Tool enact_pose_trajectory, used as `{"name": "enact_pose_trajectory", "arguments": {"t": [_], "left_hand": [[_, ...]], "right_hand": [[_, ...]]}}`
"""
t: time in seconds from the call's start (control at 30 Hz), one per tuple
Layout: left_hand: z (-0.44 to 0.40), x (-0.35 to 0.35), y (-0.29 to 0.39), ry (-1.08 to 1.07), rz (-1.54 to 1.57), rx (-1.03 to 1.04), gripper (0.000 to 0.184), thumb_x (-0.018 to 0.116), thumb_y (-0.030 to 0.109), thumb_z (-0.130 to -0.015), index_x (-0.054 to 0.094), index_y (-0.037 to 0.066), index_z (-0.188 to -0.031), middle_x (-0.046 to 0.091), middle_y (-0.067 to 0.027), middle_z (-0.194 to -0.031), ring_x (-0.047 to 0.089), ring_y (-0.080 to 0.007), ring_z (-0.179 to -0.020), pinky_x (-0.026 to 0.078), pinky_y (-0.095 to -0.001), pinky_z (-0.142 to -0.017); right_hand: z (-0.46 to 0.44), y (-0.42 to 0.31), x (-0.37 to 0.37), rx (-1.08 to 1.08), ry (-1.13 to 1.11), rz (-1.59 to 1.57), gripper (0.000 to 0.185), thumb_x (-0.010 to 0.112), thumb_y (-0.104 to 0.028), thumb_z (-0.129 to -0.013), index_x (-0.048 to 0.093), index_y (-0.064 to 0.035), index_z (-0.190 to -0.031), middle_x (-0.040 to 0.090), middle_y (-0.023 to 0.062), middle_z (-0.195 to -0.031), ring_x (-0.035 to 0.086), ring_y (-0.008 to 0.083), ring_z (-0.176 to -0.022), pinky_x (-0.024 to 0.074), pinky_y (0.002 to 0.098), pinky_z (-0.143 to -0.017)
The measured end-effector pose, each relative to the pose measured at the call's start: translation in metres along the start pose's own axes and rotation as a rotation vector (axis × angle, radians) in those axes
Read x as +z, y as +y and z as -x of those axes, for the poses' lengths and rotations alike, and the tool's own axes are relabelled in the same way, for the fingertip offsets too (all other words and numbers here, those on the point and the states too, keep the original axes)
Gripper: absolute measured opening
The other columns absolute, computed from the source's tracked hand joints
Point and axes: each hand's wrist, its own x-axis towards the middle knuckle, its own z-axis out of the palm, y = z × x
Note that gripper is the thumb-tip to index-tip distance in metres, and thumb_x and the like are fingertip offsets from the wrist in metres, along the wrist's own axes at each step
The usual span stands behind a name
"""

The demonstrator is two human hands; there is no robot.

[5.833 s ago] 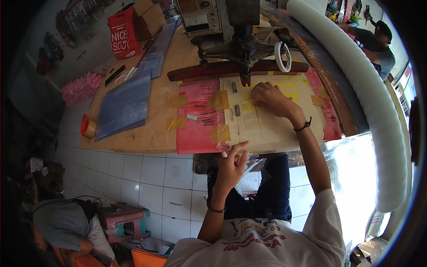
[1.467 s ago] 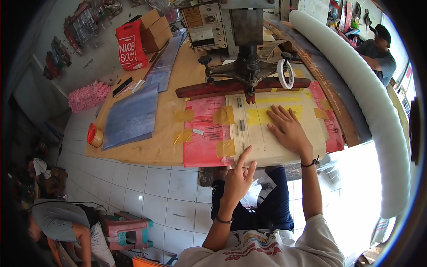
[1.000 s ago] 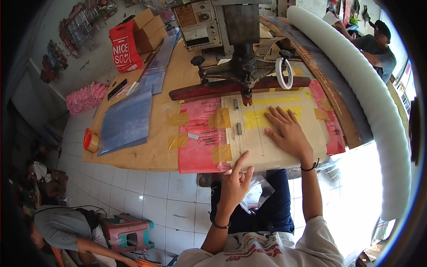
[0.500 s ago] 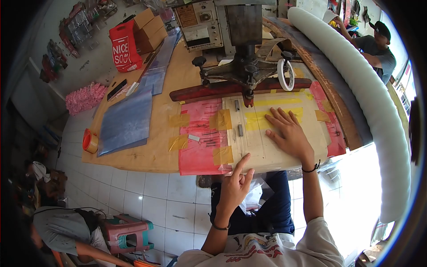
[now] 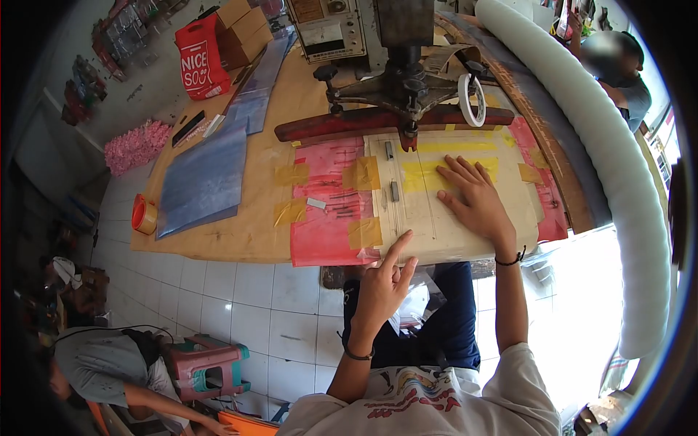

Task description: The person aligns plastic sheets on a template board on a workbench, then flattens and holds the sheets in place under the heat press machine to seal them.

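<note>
on the tabletop (image 5: 267, 236), in the head view, a cream sheet (image 5: 436, 243) lay at the near edge, between two strips of pink-red material (image 5: 313, 248) (image 5: 545, 202), with tan tape (image 5: 363, 234) across its left border. the right hand (image 5: 476, 203) rested palm down on the cream sheet, its fingers wide apart and holding nothing, the tips over a yellow patch (image 5: 418, 178). the left hand (image 5: 383, 291) was at the sheet's near edge, index finger stretched out toward the sheet and thumb apart from it, the other fingers curled; whether they gripped anything could not be told. clear plastic (image 5: 418, 301) hung just beside that hand, below the tabletop edge.

two small metal blocks (image 5: 389, 150) (image 5: 395, 191) lay on the cream sheet, left of the right hand. beyond them, the press (image 5: 411, 83) held a long dark red bar (image 5: 327, 125) across the sheet's far part, and a white ring (image 5: 463, 102) hung on the press's right side. blue sheets (image 5: 203, 178) lay to the left, a tape roll (image 5: 144, 216) near their corner. at lower left a person (image 5: 102, 363) bent beside a stool (image 5: 207, 367), one hand at an orange thing (image 5: 249, 424).
</note>
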Motion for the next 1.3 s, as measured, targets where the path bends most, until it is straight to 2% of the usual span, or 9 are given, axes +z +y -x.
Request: {"name": "enact_pose_trajectory", "arguments": {"t": [0.33,0.57,0.67,0.77,1.17,1.27,1.3], "left_hand": [[-0.001,0.000,-0.002,0.019,-0.015,0.056,0.049,0.063,0.017,-0.103,0.050,0.010,-0.150,0.034,-0.0051,-0.051,0.031,-0.0114,-0.045,0.032,-0.0315,-0.048],[-0.001,-0.001,-0.001,0.003,-0.024,0.020,0.048,0.063,0.019,-0.103,0.051,0.010,-0.149,0.035,-0.0049,-0.051,0.033,-0.0116,-0.044,0.032,-0.0326,-0.048],[-0.002,-0.002,-0.006,0.006,-0.068,0.073,0.048,0.063,0.019,-0.103,0.052,0.010,-0.148,0.037,-0.0055,-0.052,0.034,-0.0118,-0.043,0.033,-0.0329,-0.048],[-0.002,-0.002,-0.001,0.036,-0.032,0.051,0.050,0.068,0.013,-0.099,0.056,0.014,-0.147,0.036,-0.0022,-0.053,0.036,-0.0128,-0.046,0.039,-0.0341,-0.049],[-0.001,0.001,-0.004,0.019,-0.029,0.014,0.049,0.066,0.015,-0.101,0.054,0.013,-0.148,0.032,-0.0057,-0.054,0.035,-0.0141,-0.044,0.036,-0.0342,-0.048],[0.000,0.003,-0.010,0.017,-0.018,0.051,0.050,0.063,0.020,-0.103,0.049,0.010,-0.150,0.044,-0.0094,-0.055,0.036,-0.0111,-0.043,0.033,-0.0325,-0.047],[0.001,0.002,-0.009,0.012,-0.021,0.036,0.050,0.063,0.020,-0.103,0.048,0.011,-0.150,0.044,-0.0095,-0.055,0.036,-0.0113,-0.043,0.033,-0.0326,-0.047]], "right_hand": [[0.001,0.000,-0.001,-0.004,-0.004,0.005,0.049,0.062,-0.035,-0.099,0.061,-0.0082,-0.140,0.048,0.0163,-0.156,0.038,0.0360,-0.149,0.0229,0.0524,-0.125],[0.002,-0.003,-0.001,0.009,-0.012,-0.004,0.049,0.062,-0.035,-0.098,0.061,-0.0097,-0.141,0.047,0.0161,-0.156,0.038,0.0355,-0.149,0.0226,0.0528,-0.125],[0.002,-0.003,-0.001,0.007,-0.009,-0.005,0.049,0.062,-0.035,-0.099,0.061,-0.0098,-0.141,0.047,0.0162,-0.157,0.038,0.0355,-0.149,0.0225,0.0529,-0.125],[0.001,-0.003,-0.003,0.003,-0.008,0.005,0.050,0.062,-0.036,-0.099,0.061,-0.0092,-0.141,0.047,0.0165,-0.156,0.037,0.0356,-0.149,0.0223,0.0530,-0.125],[0.003,-0.003,-0.002,0.011,-0.020,-0.001,0.051,0.060,-0.037,-0.099,0.060,-0.0092,-0.142,0.046,0.0166,-0.157,0.036,0.0351,-0.150,0.0209,0.0530,-0.126],[0.003,-0.004,-0.002,0.016,-0.018,0.004,0.051,0.060,-0.038,-0.099,0.060,-0.0096,-0.142,0.046,0.0166,-0.157,0.037,0.0350,-0.150,0.0207,0.0529,-0.126],[0.003,-0.004,-0.002,0.016,-0.019,0.006,0.051,0.060,-0.038,-0.099,0.060,-0.0097,-0.142,0.046,0.0165,-0.157,0.037,0.0349,-0.150,0.0206,0.0528,-0.126]]}}
